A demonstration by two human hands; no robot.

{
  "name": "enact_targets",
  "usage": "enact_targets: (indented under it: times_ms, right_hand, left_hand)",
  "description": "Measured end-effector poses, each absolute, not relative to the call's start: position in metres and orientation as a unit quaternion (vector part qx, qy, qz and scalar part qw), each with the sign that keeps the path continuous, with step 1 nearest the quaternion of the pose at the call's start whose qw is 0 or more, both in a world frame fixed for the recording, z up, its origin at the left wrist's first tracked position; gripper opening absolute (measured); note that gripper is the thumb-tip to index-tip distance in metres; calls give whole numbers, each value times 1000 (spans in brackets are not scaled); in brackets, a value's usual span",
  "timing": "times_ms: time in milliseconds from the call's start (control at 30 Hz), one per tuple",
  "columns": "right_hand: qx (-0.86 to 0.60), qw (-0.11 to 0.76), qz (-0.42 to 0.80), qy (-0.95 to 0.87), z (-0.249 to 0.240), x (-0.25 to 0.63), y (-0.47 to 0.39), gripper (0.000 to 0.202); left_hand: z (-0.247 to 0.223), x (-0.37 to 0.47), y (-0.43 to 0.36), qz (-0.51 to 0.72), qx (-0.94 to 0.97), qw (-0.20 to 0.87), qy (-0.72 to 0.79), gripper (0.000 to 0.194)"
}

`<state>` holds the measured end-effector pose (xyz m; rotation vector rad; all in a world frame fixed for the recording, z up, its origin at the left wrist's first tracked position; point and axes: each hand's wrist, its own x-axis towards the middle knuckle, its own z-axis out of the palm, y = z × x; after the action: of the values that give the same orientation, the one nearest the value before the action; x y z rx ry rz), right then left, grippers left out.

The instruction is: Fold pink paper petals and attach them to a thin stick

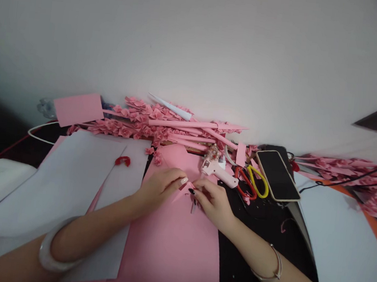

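While the left hand (161,186) and right hand (214,203) pinch a small folded pink paper piece (186,189) over the pink sheet (172,251), a thin metallic tip (193,207) pokes out below. Hot glue gun (220,173) is just beyond, paper flowers (136,128) piled along the worktop's back edge.

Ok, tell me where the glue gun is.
Right of centre in the head view, the glue gun lies just beyond the right hand, left of the red scissor handle.

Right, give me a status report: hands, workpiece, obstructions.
Right hand pinching small pink paper piece; left hand at it too, grip unclear. Piece over large pink sheet. Glue gun close beyond right hand, possibly crowding it.
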<state>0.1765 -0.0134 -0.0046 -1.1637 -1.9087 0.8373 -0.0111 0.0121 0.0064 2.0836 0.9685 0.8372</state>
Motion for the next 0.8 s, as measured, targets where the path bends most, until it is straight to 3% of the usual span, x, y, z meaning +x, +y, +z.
enact_targets:
  times_ms: [333, 800]
  right_hand:
    - [-418, 367, 413, -721, -4, 168, -25, 8]
    - [-437, 380, 380, -721, -2, 170, -29, 11]
  left_hand:
    - [3, -9, 4, 351, 815, 306, 344, 27]
    - [1, -7, 1, 348, 806, 333, 344, 22]
